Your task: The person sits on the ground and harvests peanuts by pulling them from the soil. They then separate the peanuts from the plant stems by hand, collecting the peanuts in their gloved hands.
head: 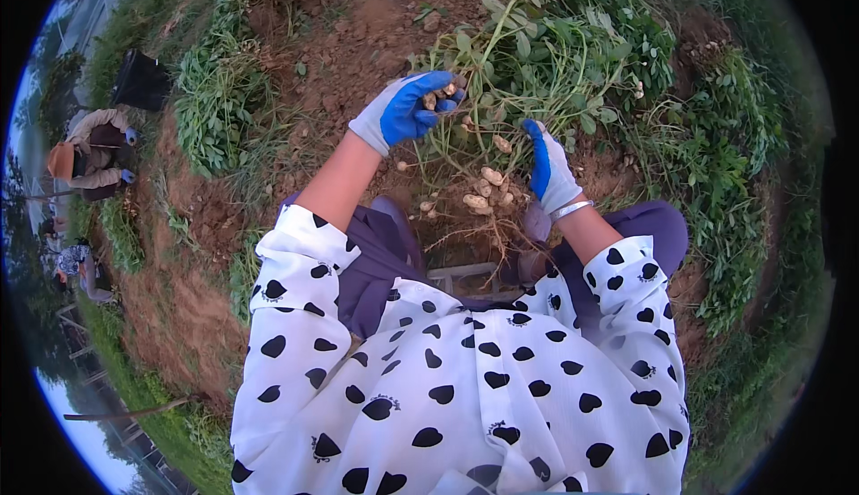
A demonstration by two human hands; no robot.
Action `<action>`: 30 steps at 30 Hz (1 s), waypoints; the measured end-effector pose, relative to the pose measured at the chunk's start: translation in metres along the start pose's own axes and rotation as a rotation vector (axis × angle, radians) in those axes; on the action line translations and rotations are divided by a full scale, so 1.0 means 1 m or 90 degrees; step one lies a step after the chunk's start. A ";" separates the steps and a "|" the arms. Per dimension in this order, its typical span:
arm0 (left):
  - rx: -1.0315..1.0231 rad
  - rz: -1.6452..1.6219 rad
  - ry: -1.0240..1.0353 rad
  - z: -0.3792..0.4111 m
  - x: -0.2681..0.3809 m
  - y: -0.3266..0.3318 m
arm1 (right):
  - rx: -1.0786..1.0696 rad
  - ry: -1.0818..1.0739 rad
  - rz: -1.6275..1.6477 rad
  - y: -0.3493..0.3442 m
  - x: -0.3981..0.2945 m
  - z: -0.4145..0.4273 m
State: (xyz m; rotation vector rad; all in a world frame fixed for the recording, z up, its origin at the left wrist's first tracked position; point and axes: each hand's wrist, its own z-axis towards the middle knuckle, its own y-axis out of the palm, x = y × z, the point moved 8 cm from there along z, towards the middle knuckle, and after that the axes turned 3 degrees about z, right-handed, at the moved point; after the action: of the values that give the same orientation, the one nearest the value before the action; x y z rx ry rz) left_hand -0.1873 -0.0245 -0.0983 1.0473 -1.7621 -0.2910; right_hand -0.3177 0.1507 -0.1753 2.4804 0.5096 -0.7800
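Note:
My left hand [409, 109], in a blue-coated work glove, has its fingers curled around a few peanut pods [439, 96] at the left side of a peanut plant [557, 58]. On the right, my right hand [553, 165], gloved the same way, grips the plant by its stems; its fingers are mostly hidden behind the plant. More pale peanut pods [488, 191] hang in a cluster between the hands. Below them the bare roots [495, 233] point towards my lap. The leafy tops spread away from me over the soil.
Pulled plants lie in heaps at the left [215, 102] and right [731, 152] on reddish soil [362, 38]. A low slatted seat [463, 279] shows between my legs. Far left, a person in a hat [97, 149] crouches near a black bucket [141, 81]; another person [80, 268] is behind.

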 end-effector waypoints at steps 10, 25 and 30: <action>0.125 0.117 0.066 -0.017 -0.002 -0.003 | 0.036 0.037 -0.071 0.003 0.000 -0.010; 0.113 0.154 0.206 -0.045 0.027 -0.025 | -0.043 -0.032 0.073 0.013 -0.016 -0.002; 0.099 0.372 0.057 -0.038 0.002 0.010 | -0.011 -0.055 0.088 0.003 -0.012 0.007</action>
State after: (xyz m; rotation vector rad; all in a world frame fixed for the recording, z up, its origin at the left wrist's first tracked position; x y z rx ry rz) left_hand -0.1602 -0.0096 -0.0734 0.5972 -1.9415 0.2562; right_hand -0.3286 0.1423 -0.1724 2.4250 0.3095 -0.8187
